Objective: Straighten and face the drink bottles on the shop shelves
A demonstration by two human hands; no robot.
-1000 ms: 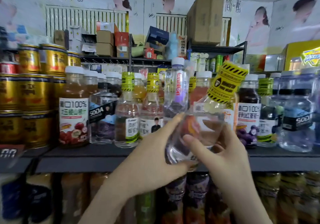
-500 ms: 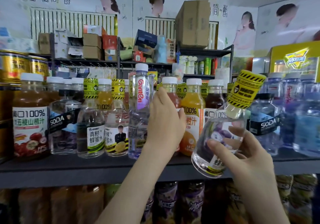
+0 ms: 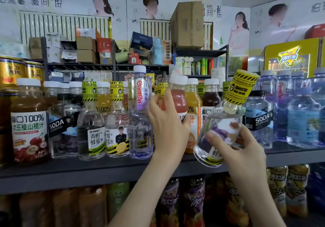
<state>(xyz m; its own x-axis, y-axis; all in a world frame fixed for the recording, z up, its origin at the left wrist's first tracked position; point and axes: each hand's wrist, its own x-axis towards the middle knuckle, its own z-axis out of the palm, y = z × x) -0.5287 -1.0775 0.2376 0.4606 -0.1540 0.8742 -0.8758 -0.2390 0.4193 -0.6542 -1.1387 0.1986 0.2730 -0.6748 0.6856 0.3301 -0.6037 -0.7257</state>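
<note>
My left hand (image 3: 168, 126), arm reaching up, wraps thumb and fingers round the pink juice bottle (image 3: 176, 100) standing on the shelf (image 3: 88, 172). To its right, my right hand (image 3: 246, 149) grips the clear yellow-capped bottle (image 3: 219, 117), tilted rightward, near the shelf's front edge.

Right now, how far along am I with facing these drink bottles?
Done: the two honey water bottles stand upright, labels forward. In hand: left hand grips the red juice bottle; right hand holds a tilted yellow-capped bottle off the shelf. Left: standing it upright; perhaps rehoming the Ganten bottle beside them.
</note>
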